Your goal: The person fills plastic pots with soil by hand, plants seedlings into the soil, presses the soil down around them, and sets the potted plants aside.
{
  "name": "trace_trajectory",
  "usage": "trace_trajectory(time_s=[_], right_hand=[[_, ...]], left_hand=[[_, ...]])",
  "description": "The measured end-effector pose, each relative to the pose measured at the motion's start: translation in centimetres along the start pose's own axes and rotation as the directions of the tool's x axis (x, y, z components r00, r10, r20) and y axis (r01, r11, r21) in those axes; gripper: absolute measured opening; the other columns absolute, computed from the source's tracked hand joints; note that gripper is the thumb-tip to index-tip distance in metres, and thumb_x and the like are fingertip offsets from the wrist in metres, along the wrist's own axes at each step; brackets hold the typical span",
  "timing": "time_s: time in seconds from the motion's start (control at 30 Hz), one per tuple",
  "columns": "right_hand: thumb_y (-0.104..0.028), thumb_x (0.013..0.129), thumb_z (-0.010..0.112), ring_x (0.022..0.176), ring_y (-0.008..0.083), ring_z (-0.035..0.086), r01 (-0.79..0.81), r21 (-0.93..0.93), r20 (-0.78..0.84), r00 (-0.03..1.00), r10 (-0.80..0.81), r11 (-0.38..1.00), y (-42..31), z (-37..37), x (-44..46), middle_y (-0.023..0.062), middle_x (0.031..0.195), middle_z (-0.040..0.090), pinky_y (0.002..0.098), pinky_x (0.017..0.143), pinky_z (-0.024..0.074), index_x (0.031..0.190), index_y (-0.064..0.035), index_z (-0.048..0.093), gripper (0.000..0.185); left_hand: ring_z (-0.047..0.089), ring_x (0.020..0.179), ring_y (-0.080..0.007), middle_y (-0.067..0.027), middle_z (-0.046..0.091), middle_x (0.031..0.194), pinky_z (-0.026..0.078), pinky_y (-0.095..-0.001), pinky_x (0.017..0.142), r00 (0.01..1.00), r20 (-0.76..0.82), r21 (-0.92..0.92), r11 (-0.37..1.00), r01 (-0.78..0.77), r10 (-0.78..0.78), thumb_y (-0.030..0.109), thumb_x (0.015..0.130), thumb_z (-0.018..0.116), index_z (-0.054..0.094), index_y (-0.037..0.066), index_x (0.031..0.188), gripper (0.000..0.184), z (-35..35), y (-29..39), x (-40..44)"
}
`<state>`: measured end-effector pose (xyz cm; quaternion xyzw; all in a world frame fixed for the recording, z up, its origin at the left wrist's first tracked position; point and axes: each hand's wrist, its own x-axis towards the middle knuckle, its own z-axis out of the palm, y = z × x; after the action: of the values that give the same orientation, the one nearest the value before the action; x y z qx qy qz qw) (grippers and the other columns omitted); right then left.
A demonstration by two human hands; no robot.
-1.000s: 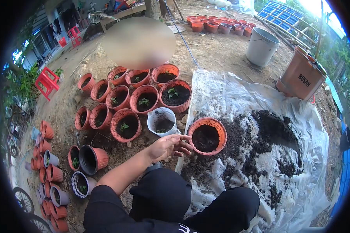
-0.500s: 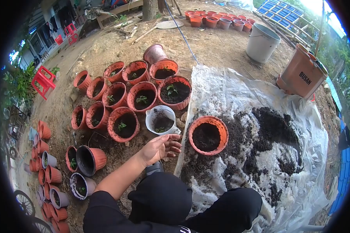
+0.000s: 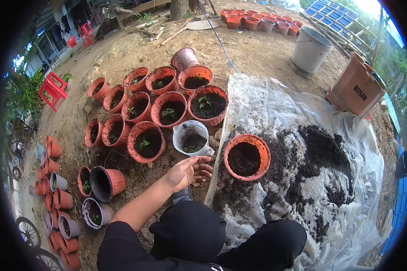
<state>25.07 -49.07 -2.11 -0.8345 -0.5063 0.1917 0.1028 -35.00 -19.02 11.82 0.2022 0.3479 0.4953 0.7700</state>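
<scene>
My left hand point(image 3: 191, 172) hovers palm inward, its fingers loosely curled and apart, with nothing in it. Just beyond its fingertips stands a white plastic jug point(image 3: 178, 138) with dark soil and a small green plant inside. To the right, an orange plant pot point(image 3: 266, 159) partly filled with dark soil sits upright on a plastic sheet. Loose black soil point(image 3: 323, 147) is spread over that sheet. Left of the jug is an orange pot with a seedling point(image 3: 144, 143). My right hand is out of sight.
Rows of potted seedlings point(image 3: 168, 112) stand ahead on the left. An empty pot point(image 3: 115, 181) lies tipped near my left arm. The plastic sheet point(image 3: 253, 97) covers the ground at right, bordered by an orange tank marked BUSAN point(image 3: 356, 88) and a grey bucket point(image 3: 309, 52).
The view has shifted slightly, so the pots and sheet appear a little further right. My left hand keeps nearly the same pose, and nothing has been picked up.
</scene>
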Motion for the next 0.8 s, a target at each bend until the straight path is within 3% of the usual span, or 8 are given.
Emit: trace_trajectory(time_s=[0.8], right_hand=[[-0.009,0.078,0.047,0.066,0.0237,0.054,0.035,-0.03,0.138,0.99,-0.031,0.999,0.3,0.3,1.9,0.0138,0.08,0.056,0.035,0.059,0.0441,0.095,-0.0034,0.054,0.02]], left_hand=[[0.059,0.091,-0.0214,-0.0092,0.059,0.099,0.048,-0.0338,0.076,0.999,-0.046,-0.006,1.0,0.028,-0.028,0.034,0.096,0.03,0.046,0.003,0.117,0.041,-0.2,0.3,0.0]])
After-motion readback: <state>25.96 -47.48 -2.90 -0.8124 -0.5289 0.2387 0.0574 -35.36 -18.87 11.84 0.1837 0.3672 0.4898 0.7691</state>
